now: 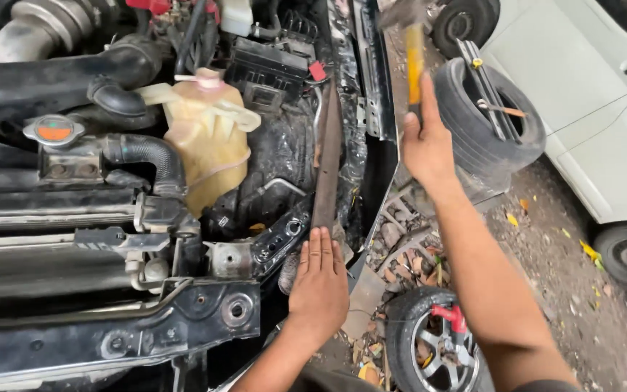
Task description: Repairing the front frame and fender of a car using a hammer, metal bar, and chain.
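The left hand (319,279) lies flat, fingers straight and together, low in the middle of the frame, pressing on the lower end of a long rusty metal bar (327,160) that runs up along the inner edge of the open engine bay. The right hand (425,149) is raised in the upper right of centre, its fingers wrapped around the yellow handle of a hammer (414,54), whose blurred head reaches the top edge. To the left of the bar sit a yellowish coolant tank (205,141), black hoses and a radiator cap (54,131) with an orange centre. On the right, a loose tyre (484,120) leans near a white car (589,94), and a wheel (433,345) lies on the dirt ground at the bottom
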